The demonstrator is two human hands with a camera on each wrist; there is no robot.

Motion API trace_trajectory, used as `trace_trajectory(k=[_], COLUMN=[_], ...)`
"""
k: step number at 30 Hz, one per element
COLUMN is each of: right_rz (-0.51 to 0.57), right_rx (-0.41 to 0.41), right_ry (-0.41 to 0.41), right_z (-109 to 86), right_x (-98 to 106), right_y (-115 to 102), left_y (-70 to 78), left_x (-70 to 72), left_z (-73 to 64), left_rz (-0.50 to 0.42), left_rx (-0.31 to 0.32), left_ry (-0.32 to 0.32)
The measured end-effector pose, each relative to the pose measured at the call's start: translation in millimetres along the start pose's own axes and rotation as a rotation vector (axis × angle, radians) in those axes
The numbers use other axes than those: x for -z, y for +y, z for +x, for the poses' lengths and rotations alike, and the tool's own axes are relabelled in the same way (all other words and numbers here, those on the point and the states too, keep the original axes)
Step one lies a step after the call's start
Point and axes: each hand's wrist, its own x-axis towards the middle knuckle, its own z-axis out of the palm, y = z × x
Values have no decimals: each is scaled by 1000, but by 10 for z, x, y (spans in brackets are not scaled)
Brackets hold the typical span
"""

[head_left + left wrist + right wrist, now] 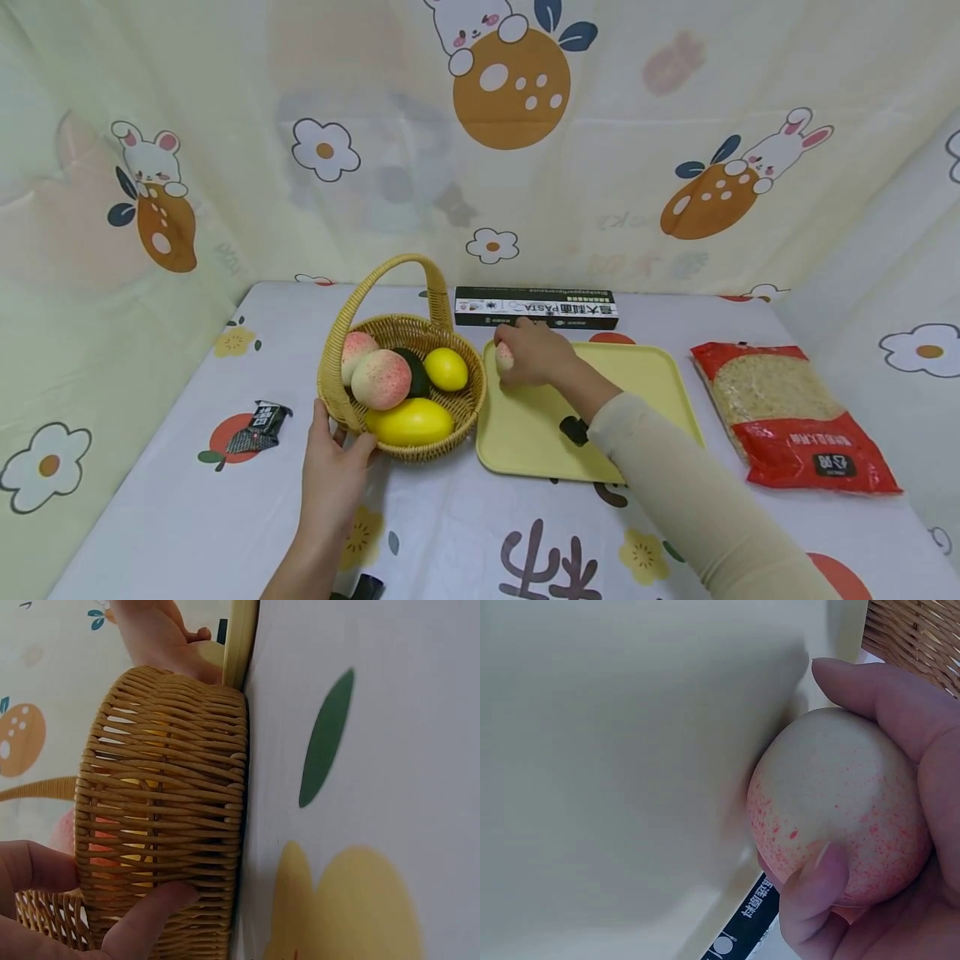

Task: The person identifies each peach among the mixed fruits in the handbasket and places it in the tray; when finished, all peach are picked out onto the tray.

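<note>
While, in the head view, the left hand is gripping the near-left wall of a wicker basket, the right hand is holding a single peach at the far-left corner of a yellow tray. Fingers of both hands are bending round their items. Basket contents: two speckled peaches lying left; one dark green fruit lying between; one lemon lying right; one larger yellow fruit lying near. Also resting on the table: a pasta box, far; a red bag with a clear panel, right of the tray; a small black packet, left of the basket.

Left wrist view: the thumb is pressing the outer weave, a finger is bending at the rim, and fruit colours are showing through the gaps.

Right wrist view: the held peach, cream with red speckling, is sitting between thumb and curled fingers; whether it is touching the tray cannot be told. Part of the pasta box is showing past the tray's edge; wicker is filling one corner.
</note>
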Motion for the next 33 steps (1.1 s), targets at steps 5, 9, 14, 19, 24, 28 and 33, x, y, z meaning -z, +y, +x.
trace_trajectory(k=[5,9,14,19,24,28,33], right_rz=[5,13,23,19,11,-5,-21], right_rx=[-8,-7,-9,-19,-24,-22,-26], right_ry=[1,11,19,24,21,29,25], right_z=[-19,-23,-26,-32,-44,-45,-39], right_x=[-6,-35,-53,-57,-50,-53,-68], right_y=[6,36,39,21,16,14,7], left_y=[7,8,17,15,14,20,24], left_x=[-1,-2,-4,-6,-11,-8,-7], left_z=[-22,-26,-36,-38,-30,-27,-31], left_rz=[-3,-3,10,6,25,31,27], left_rx=[0,1,8,-3,8,5,8], left_ry=[-3,2,12,3,4,3,2])
